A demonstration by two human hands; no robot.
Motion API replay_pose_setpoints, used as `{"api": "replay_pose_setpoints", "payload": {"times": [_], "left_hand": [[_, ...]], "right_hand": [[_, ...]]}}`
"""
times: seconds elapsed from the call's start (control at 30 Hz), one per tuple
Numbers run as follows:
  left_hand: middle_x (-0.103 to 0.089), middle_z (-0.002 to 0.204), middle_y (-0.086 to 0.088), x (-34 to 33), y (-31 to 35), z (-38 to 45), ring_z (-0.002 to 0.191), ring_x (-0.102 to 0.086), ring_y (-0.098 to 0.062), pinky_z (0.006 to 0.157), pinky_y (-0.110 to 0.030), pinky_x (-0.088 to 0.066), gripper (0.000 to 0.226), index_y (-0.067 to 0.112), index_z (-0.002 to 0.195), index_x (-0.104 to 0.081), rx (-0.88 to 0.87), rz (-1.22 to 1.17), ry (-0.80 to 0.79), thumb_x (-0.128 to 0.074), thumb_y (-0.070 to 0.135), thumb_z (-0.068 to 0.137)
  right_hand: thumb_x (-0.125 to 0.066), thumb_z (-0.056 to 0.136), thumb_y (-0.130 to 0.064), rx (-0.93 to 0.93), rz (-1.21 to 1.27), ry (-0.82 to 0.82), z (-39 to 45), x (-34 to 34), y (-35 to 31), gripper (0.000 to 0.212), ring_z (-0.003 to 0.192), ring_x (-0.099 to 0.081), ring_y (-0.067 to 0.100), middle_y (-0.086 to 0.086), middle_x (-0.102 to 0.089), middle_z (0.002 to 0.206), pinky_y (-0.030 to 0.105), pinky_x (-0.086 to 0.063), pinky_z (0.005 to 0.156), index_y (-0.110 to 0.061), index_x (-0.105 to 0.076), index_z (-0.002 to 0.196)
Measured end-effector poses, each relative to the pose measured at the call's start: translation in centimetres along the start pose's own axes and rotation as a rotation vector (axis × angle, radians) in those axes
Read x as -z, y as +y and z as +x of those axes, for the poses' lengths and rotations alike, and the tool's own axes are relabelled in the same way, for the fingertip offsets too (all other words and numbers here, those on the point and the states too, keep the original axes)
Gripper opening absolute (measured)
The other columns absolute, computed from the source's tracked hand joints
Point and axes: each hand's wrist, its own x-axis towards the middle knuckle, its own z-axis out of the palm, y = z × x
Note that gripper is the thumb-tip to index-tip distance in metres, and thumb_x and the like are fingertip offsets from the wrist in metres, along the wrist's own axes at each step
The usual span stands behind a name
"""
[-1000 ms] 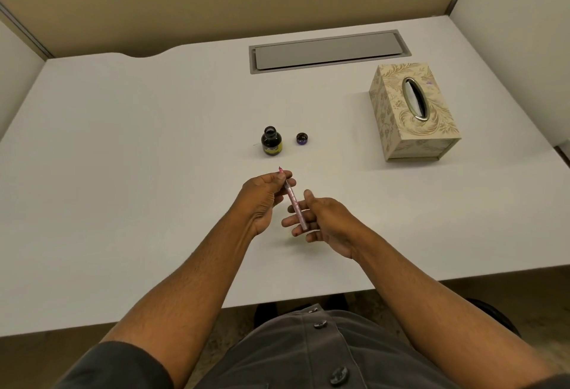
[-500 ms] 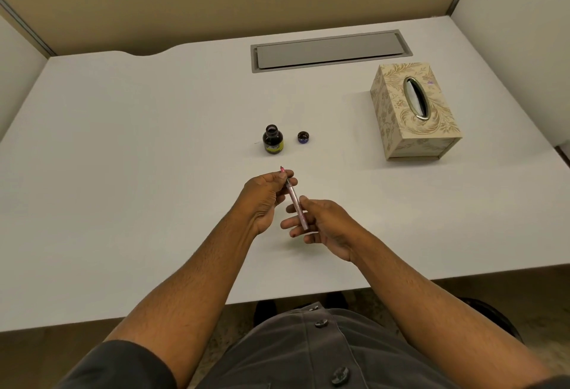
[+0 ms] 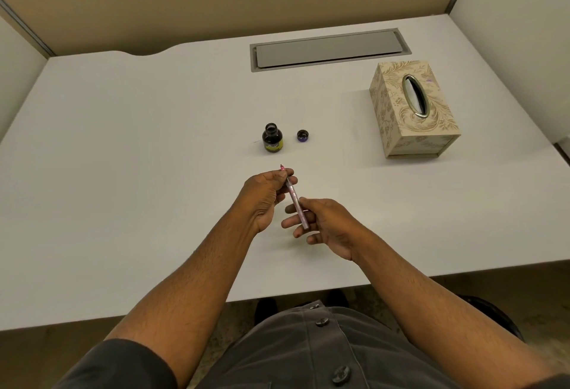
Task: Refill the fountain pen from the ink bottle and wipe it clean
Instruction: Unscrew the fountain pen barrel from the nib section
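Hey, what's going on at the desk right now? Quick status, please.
Left hand and right hand both grip the fountain pen, nib up. Ink bottle open, cap beside it. Nothing in the way.

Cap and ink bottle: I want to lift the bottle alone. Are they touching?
Apart. The head view shows bare white table between the cap and the bottle; the cap lies to the bottle's right.

Around the ink bottle point(image 3: 272, 138) the white desk point(image 3: 123, 172) lies bare to its left and behind it up to the grey hatch point(image 3: 330, 49). Just right of the bottle sits its cap point(image 3: 303, 135); well right stands the tissue box point(image 3: 413, 108). In front of it, both hands point(image 3: 268, 194) point(image 3: 324, 222) with the pen point(image 3: 294, 200) block the near approach.
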Motion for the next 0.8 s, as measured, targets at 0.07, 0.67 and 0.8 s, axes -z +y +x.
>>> {"api": "replay_pose_setpoints", "payload": {"times": [0.07,0.67,0.8], "left_hand": [[-0.07,0.089,-0.003,0.04,-0.05,-0.04,0.087,-0.061,-0.012,0.082,-0.028,-0.042,0.018,0.013,0.095,-0.068,0.001,0.001,-0.002,-0.05,0.012,0.097],[-0.07,0.092,-0.005,-0.15,-0.08,-0.27,0.09,-0.061,-0.014,0.084,-0.027,-0.044,0.02,0.008,0.104,-0.067,0.04,-0.035,0.008,-0.048,0.011,0.098],[-0.071,0.092,-0.004,-0.11,0.05,-0.27,0.089,-0.061,-0.014,0.088,-0.03,-0.043,0.02,0.011,0.099,-0.068,0.04,-0.032,0.01,-0.048,0.012,0.098]], "right_hand": [[-0.04,0.1,-0.029,0.011,-0.004,-0.006,-0.11,0.02,-0.12,0.036,0.077,-0.066,0.018,0.009,-0.077,0.097,0.028,-0.046,0.066,-0.007,-0.068,0.108],[-0.048,0.098,-0.025,0.038,0.049,-0.009,-0.19,-0.04,-0.53,0.026,0.074,-0.069,0.022,0.014,-0.076,0.098,0.024,-0.05,0.059,-0.007,-0.065,0.106],[-0.059,0.095,-0.03,0.048,0.021,-0.007,0.06,-0.08,-0.41,0.018,0.072,-0.068,0.019,0.011,-0.076,0.098,0.025,-0.048,0.059,-0.013,-0.06,0.1]]}}
